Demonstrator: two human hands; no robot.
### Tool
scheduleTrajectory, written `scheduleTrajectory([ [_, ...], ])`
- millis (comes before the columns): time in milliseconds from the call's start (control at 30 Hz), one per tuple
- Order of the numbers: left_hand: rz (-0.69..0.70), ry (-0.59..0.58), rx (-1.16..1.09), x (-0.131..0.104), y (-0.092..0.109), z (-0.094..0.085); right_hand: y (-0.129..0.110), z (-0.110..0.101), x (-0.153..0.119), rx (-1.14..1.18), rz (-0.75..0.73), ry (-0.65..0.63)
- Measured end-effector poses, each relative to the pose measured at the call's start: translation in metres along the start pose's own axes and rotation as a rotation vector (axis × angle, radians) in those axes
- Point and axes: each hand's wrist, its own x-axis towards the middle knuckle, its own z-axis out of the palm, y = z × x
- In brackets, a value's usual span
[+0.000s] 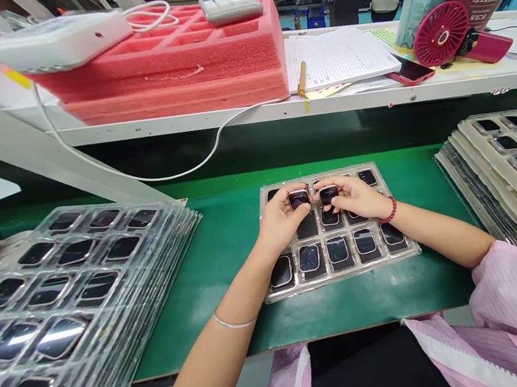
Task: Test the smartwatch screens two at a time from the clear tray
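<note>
On the green mat lies a clear tray whose pockets hold several dark, square watch-like screens. Over its back left part, my left hand grips a dark square piece between thumb and fingers. Close beside it, my right hand pinches another dark square piece. The two pieces are held apart, side by side, above the tray. My hands hide some of the pockets in the tray's back and middle rows.
Stacked trays with dark screens stand at the left and right. Behind, a white shelf bears red foam, papers, a pink fan and a phone. A white cable hangs below it.
</note>
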Motion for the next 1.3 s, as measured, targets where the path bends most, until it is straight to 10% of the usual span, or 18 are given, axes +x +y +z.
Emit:
scheduleTrajectory([
  [1300, -0.092, -0.018, -0.031, 0.0010, 0.0010, -0.0005, 0.0009, -0.0024, 0.0011, 0.073, 0.033, 0.022],
])
